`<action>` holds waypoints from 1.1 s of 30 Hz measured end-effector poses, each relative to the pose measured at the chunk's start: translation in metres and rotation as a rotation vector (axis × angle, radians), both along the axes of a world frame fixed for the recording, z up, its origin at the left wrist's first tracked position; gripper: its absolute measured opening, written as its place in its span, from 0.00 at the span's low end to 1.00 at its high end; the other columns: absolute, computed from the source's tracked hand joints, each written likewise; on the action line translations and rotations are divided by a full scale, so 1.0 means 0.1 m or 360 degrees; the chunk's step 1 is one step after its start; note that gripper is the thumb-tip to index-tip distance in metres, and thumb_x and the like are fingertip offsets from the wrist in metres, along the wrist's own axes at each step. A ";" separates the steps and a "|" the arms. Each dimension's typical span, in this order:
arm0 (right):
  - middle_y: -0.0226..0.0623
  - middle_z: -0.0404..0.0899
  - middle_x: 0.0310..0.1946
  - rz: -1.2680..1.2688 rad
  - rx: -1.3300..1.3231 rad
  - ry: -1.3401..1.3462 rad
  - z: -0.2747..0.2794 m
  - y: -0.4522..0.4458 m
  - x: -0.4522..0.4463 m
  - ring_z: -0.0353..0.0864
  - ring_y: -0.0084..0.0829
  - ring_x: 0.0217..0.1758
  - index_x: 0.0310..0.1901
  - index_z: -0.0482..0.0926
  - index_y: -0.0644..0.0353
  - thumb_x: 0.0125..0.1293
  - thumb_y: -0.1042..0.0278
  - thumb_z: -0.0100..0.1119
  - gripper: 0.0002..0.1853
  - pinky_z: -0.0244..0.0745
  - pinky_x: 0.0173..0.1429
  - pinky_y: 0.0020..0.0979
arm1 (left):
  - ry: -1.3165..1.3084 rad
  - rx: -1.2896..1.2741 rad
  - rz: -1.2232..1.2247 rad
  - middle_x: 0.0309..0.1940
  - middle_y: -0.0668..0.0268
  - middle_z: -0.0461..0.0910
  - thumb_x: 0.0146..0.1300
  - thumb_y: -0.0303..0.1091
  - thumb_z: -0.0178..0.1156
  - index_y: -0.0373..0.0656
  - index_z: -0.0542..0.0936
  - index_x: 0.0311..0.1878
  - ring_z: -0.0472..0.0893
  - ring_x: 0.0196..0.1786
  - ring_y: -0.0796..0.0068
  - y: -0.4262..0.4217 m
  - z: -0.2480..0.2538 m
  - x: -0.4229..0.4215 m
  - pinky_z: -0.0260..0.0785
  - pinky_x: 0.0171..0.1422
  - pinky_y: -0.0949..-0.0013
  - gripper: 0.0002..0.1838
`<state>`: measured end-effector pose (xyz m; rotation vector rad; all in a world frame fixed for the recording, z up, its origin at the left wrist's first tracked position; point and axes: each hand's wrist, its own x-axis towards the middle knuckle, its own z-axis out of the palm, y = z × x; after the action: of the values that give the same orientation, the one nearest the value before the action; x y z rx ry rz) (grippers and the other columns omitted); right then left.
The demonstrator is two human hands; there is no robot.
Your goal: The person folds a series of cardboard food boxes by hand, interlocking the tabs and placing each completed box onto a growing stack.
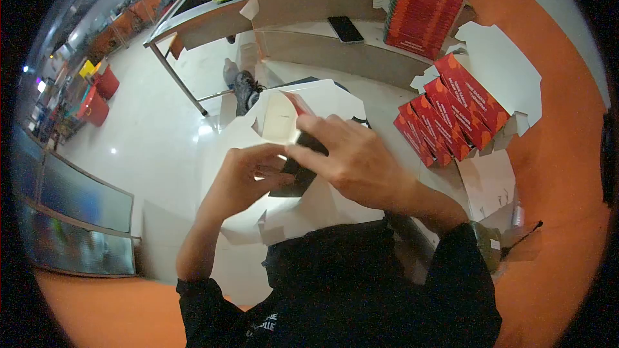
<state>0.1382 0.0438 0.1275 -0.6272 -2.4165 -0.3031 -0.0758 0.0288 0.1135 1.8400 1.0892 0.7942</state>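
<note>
A white cardboard box (281, 120) with a strip of red print lies partly folded over my lap, on wider white cardboard (335, 100). A short dark line like a staple shows on its upper panel. My right hand (351, 158) grips a black stapler (300, 177) at the box's edge; its fingers hide part of the tool. My left hand (248, 177) is beside it, fingers bent and pinching the near edge of the box. The left fingertips are partly covered by the box and the stapler.
Folded red boxes (445, 113) stand in a row at right, with a tall stack of red cartons (425, 9) behind. A phone (345, 29) lies on the ledge. A metal-legged table (174, 77) and red buckets (93, 108) are at left.
</note>
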 end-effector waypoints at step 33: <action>0.52 0.66 0.59 0.0034 -0.0220 0.0852 -0.20 -0.09 0.00 0.70 0.51 0.60 0.47 0.79 0.59 0.43 0.73 0.73 0.24 0.71 0.58 0.43 | -0.1480 0.0076 0.0600 0.51 0.58 0.76 0.56 0.17 0.59 0.33 0.70 0.57 0.75 0.54 0.68 -0.28 -0.01 0.55 0.66 0.61 0.65 0.23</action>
<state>0.1383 0.0353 0.1078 -0.6461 -1.9349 0.0430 -0.0213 0.0011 0.1124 1.0531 0.7786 1.6781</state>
